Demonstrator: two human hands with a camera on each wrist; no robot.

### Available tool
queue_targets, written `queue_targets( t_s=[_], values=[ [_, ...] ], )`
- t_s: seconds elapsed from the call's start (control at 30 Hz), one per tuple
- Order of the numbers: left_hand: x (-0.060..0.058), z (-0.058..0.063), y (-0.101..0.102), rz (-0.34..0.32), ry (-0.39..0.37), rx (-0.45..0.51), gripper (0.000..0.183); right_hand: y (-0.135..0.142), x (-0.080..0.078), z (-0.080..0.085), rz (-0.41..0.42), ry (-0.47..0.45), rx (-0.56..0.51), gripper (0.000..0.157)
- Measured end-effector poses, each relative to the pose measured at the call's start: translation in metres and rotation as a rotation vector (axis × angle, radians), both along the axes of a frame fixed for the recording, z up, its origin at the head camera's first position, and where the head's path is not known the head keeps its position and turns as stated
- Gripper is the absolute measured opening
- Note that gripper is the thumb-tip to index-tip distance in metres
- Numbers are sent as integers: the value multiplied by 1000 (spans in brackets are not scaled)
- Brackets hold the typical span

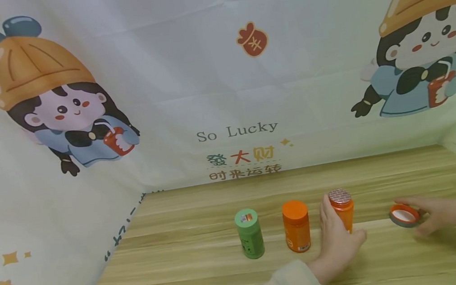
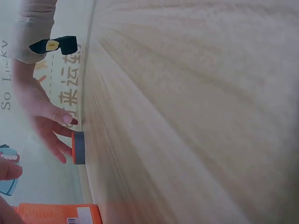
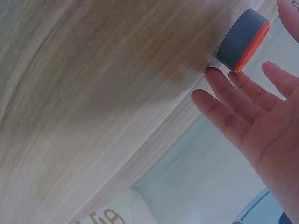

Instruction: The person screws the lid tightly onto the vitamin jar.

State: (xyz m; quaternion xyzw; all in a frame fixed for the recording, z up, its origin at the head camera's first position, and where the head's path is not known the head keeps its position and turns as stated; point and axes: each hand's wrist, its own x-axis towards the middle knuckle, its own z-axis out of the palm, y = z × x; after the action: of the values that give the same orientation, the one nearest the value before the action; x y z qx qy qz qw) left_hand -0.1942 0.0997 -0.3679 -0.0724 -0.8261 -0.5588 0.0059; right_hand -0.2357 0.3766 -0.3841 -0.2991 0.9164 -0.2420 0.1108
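An orange bottle [image 1: 344, 217] without its lid stands upright, its mouth covered by a brick-patterned seal [image 1: 340, 195]. My left hand [image 1: 336, 241] is beside it, fingers along its left side and thumb spread out to the right. In the left wrist view, the thumb [image 2: 10, 169] shows apart from the bottle [image 2: 58, 213]. Further right, a grey screw lid [image 1: 404, 215] lies with its orange inside facing up. My right hand [image 1: 441, 212] reaches around the lid with fingers extended. The right wrist view has the fingertips [image 3: 214, 73] right at the rim of the lid [image 3: 243, 39].
Left of my left hand stands a second orange bottle [image 1: 296, 227] with an orange lid. Beyond it is a green canister [image 1: 250, 234] with a sticker on top. The wood-grain tabletop [image 1: 173, 256] meets a printed cloth backdrop [image 1: 167, 98] behind and at both sides.
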Motion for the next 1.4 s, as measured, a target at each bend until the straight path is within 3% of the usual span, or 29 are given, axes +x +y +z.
queue_targets(
  t_s=[0.17, 0.37, 0.6, 0.77, 0.9, 1.4],
  values=[
    [-1, -4, 6, 55, 10, 18, 94, -3, 1, 2, -34, 1, 34, 71],
    [-5, -8, 12, 117, -18, 38, 89, -4, 3, 3, -23, 19, 37, 68],
    [-15, -20, 14, 185, 32, -3, 83, -6, 5, 5, -33, -4, 39, 71],
    [-16, -24, 14, 240, 67, -67, 64, -9, 4, 6, -48, -16, 61, 73],
    [-17, -25, 13, 232, 80, -77, 56, -10, 3, 6, -53, -40, 49, 74],
    [-22, -26, 14, 200, 6, -110, 63, -13, -2, 8, -35, 1, 86, 75]
  ],
)
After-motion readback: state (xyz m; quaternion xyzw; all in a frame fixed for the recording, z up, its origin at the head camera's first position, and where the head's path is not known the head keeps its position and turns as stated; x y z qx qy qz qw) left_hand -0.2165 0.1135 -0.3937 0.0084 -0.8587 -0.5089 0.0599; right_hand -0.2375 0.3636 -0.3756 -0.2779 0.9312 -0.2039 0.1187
